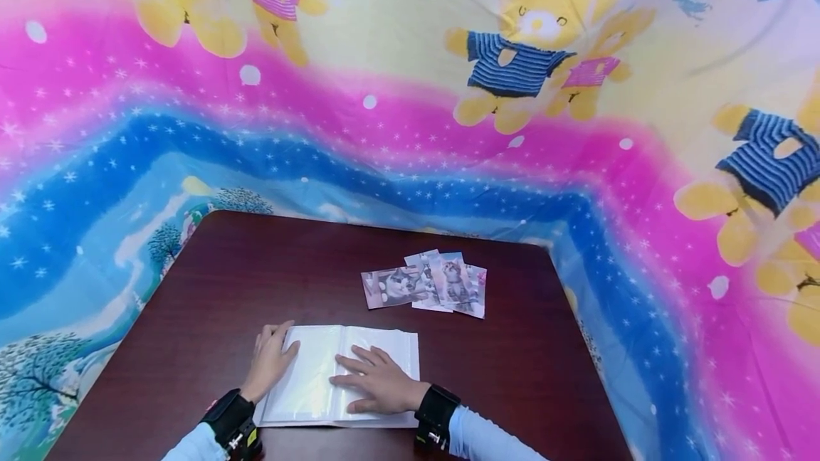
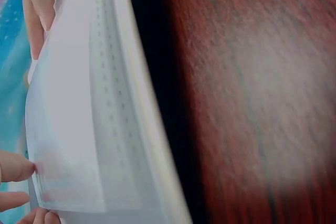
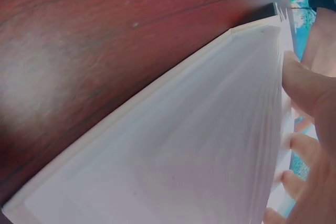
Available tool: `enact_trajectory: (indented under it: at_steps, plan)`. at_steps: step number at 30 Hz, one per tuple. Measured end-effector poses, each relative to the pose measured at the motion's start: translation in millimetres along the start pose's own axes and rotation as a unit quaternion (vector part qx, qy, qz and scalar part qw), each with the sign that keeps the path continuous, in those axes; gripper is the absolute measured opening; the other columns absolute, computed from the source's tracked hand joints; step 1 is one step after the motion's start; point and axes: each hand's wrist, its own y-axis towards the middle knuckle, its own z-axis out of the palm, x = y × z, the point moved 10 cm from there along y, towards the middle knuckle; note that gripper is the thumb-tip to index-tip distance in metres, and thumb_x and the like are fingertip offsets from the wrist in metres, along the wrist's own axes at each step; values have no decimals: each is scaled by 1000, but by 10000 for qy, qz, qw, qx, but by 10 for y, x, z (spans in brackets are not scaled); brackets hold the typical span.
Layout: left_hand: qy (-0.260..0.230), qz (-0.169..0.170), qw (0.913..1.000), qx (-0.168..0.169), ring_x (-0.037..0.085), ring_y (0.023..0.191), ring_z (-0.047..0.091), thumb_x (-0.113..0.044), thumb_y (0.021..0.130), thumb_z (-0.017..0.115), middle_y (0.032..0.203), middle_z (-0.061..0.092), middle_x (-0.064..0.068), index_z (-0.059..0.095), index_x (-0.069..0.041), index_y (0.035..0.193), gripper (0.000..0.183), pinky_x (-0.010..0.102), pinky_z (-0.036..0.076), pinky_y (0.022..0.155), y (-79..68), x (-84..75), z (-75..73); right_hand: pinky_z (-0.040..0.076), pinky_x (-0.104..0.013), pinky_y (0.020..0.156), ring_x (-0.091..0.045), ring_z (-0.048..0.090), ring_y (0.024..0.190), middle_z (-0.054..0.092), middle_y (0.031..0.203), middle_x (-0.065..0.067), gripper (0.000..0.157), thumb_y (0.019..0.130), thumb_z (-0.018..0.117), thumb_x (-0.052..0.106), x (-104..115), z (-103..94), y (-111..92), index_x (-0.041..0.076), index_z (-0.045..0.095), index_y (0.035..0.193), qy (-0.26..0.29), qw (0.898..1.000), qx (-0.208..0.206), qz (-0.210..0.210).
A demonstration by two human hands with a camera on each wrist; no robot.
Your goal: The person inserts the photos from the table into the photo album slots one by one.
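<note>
A white photo album (image 1: 307, 368) with clear pocket pages lies spread on the dark table. At its left edge is my left hand (image 1: 265, 361), its thumb over the page border and its fingers along the outer side. My right hand (image 1: 381, 383) rests on the right-hand page with spread fingers, the fingertips reaching the middle fold. In the right wrist view the album's layered pages (image 3: 210, 129) fan up toward the fold, beside the right thumb (image 3: 304, 82). The left wrist view shows a glossy clear sleeve (image 2: 68, 129), with fingertips at its far side.
Several cat picture cards (image 1: 442, 283) overlap on the table beyond the album, to the right. The brown table (image 1: 512, 361) extends around them. A patterned cloth (image 1: 397, 126) with bears hangs behind and at both sides.
</note>
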Motion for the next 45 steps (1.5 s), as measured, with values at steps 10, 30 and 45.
enact_trajectory:
  at_steps: [10,30,45]
  plan:
    - [881,1244,9831,-1011,50,101,46,10,73,68,116,56,30,70,5,108,36,57,39,73,-31,-387,20,32,-46,110,-27,35,141,38,156,-5,48,97,58,47,-220,-114,-11,25,56,140,665,9961,-555,177]
    - [1128,3304,9370,-127,32,111,54,-19,76,81,119,62,13,73,-14,105,30,50,41,91,-488,-1142,699,44,-51,91,-38,51,109,55,118,-21,30,94,65,6,-1956,-124,-399,-2,63,124,3254,8597,-2364,3148]
    - [1230,3209,9391,-3,34,111,52,-19,78,81,121,60,14,73,-16,102,26,53,40,90,-469,-1186,747,45,-52,82,-38,57,91,59,96,-19,45,86,78,25,-2525,-42,-662,-4,59,114,2646,7592,-2483,5404]
